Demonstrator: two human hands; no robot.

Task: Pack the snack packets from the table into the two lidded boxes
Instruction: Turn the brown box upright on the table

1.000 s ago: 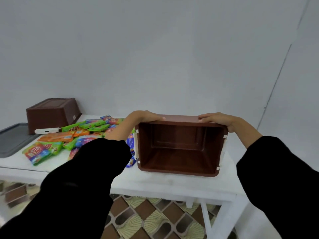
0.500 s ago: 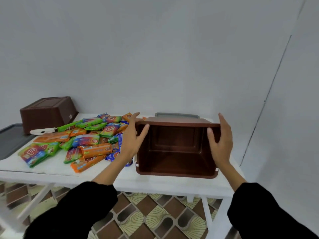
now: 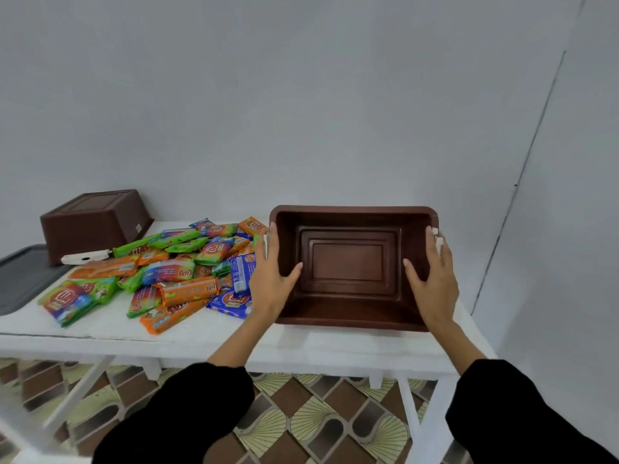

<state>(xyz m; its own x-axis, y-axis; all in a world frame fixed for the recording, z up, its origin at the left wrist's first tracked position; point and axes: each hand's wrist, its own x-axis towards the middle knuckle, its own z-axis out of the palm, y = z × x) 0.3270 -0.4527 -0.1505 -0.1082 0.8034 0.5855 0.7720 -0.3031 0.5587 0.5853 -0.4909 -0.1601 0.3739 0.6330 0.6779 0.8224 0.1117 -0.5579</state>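
Note:
An empty brown plastic box (image 3: 351, 209) stands upright on the right half of the white table (image 3: 301, 346), its opening facing up. My left hand (image 3: 271, 279) holds its left wall, thumb inside and fingers outside. My right hand (image 3: 432, 283) holds the right wall the same way. White latches show at both side rims. A pile of several snack packets (image 3: 174, 272), green, orange and blue, lies just left of the box and touches it. A second brown box (image 3: 93, 219) sits upside down at the back left.
A grey lid (image 3: 23, 276) lies at the table's left end, partly out of view. A white latch piece (image 3: 85, 257) lies in front of the upturned box. The wall runs close behind the table, which ends just right of the box. Tiled floor below.
The box lay tipped with its opening towards me; it now stands upright on the table. My hands moved from its top edge to its side walls.

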